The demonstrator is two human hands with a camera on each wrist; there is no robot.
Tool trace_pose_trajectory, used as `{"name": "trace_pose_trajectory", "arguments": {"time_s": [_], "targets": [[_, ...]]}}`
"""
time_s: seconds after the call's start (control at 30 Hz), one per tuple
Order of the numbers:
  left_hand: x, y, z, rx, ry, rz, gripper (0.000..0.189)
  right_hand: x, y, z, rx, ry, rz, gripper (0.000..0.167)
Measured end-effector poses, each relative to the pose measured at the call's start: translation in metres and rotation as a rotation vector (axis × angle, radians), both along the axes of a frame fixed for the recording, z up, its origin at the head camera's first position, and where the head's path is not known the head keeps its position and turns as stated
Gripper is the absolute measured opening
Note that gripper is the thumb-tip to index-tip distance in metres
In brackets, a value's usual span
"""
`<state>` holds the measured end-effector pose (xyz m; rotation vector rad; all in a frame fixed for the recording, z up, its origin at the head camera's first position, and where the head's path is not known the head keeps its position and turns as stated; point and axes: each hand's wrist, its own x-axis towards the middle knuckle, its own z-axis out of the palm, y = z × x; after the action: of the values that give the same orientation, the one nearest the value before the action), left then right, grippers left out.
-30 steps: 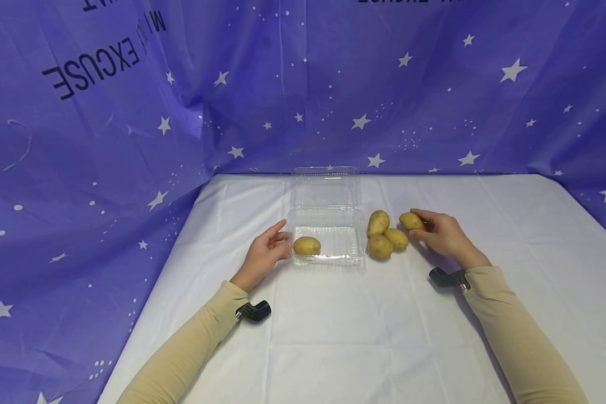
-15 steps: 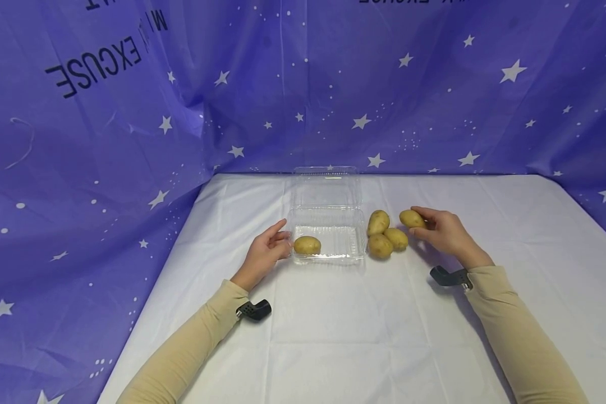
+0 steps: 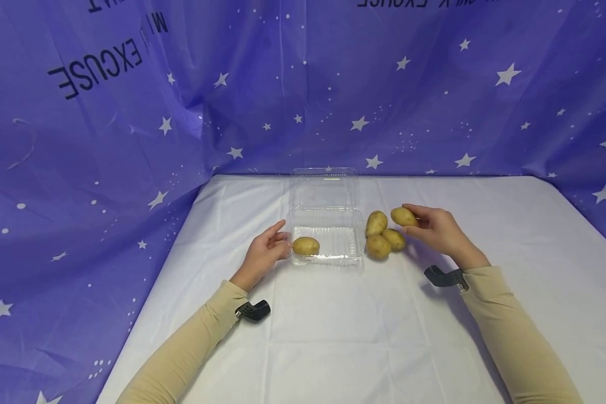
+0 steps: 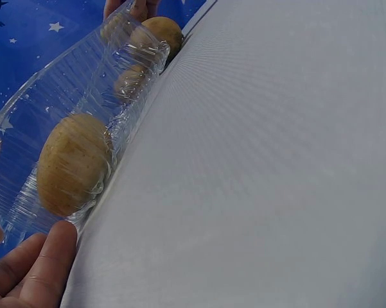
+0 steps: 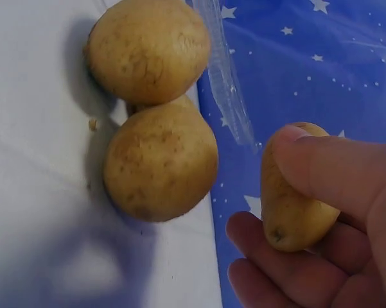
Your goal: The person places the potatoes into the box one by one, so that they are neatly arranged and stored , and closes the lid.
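Observation:
My right hand (image 3: 441, 230) pinches a small yellow potato (image 5: 295, 199) between thumb and fingers, raised off the cloth. Just left of it, three more potatoes (image 3: 377, 247) lie bunched together on the table. A clear plastic clamshell box (image 3: 340, 241) stands with its lid (image 3: 325, 188) tipped back, and one potato (image 3: 306, 246) rests in its front left corner. At the box's left end is my left hand (image 3: 264, 255), its relaxed fingertips right at the wall; the left wrist view has those fingers (image 4: 51, 263) close beside the potato inside.
White cloth (image 3: 333, 325) covers the table. A blue sheet with white stars (image 3: 358, 84) hangs behind and along the left side. Dark wrist cameras (image 3: 255, 310) stick out from both sleeves. A tiny brown crumb (image 5: 93, 124) lies near the potatoes.
The right hand has raised its potato a little and carried it slightly left, toward the bunched potatoes. The left hand and the box stay where they were.

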<state>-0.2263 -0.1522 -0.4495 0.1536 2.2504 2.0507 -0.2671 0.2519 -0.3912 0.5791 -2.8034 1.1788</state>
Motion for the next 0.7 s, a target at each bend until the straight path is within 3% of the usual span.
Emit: {"name": "trace_pose_trajectory", "arguments": {"time_s": [0.43,0.7], "targets": [[0.001,0.0,-0.002,0.011,0.002,-0.004,0.069,-0.003,-0.024,0.006,-0.056,-0.031,0.045,0.058],[-0.001,0.001,-0.003,0.008,0.012,-0.002,0.069,-0.01,-0.052,0.01,-0.022,-0.009,0.081,0.057]]}}
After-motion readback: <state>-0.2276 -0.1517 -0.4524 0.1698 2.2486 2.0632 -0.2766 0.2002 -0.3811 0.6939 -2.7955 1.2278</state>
